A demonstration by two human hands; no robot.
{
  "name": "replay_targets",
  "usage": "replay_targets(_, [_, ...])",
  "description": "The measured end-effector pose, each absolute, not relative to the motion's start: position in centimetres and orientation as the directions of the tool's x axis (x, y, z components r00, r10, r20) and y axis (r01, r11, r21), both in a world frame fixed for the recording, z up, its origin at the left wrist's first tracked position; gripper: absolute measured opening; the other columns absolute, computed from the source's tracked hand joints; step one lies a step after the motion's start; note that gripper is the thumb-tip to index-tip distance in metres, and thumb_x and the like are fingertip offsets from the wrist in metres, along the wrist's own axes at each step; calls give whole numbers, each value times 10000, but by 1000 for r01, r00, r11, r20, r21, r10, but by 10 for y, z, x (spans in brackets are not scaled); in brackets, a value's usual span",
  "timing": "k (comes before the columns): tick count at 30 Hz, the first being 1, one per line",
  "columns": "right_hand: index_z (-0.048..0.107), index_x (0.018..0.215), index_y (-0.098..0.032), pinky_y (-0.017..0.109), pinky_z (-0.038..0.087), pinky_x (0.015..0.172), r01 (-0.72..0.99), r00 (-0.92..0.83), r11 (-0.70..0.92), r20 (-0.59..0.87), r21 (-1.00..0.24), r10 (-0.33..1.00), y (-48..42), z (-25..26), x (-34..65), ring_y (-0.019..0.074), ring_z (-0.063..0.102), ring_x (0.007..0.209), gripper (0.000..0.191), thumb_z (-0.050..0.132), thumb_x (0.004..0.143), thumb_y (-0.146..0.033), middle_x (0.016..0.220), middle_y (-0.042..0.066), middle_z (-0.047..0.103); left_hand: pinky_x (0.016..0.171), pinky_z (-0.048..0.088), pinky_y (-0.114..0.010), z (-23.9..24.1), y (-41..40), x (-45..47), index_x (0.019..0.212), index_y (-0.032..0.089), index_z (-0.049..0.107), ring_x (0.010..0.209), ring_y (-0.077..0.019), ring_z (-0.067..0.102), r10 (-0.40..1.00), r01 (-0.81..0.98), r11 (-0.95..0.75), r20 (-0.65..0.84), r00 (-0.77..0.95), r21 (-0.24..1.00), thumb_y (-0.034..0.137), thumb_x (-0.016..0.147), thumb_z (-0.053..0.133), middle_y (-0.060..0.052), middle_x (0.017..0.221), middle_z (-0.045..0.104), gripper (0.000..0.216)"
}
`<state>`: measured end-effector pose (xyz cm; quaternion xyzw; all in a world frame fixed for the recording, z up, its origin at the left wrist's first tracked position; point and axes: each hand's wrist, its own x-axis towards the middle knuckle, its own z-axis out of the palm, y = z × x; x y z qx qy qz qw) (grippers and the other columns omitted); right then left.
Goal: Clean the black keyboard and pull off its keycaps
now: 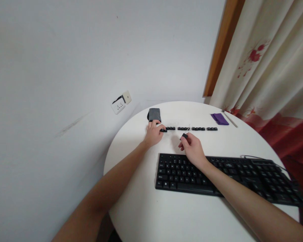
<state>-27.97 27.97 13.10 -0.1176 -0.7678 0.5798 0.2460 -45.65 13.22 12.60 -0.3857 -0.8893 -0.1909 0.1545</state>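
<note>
At the left end of a row of loose black keycaps point(198, 128), my left hand point(153, 133) rests on the white table. Its thumb and forefinger close around an end keycap point(163, 130). My right hand point(191, 145) is raised just above the tabletop, between that row and the black keyboard point(184, 187). Its fingers pinch a small black block point(183, 136) with thin pale wires sticking out, which looks like a wire keycap puller. The right wrist passes over the keyboard's top edge and hides some keys. Along the top of the keyboard, part of a row appears without caps.
A grey cloth or pouch point(154, 114) lies beyond my left hand, over something dark. At the back right are a folded purple cloth point(219, 119) and a thin brush-like stick point(230, 119). The wall with sockets point(118, 105) borders the table's left; a curtain point(265, 67) hangs right.
</note>
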Motion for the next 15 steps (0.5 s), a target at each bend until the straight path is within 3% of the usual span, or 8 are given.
replay_targets(15, [511,765,-219,287,479,554,-101,-851,298,238,-949,468,280,130,-281,168,624,552,255,512,926,-417,644,21,662,958,397,-444,126,134,-455,1044,278,665,1138,-285,455,611,749,621,455,-648,233,70,746,531,-67,1260,498,388])
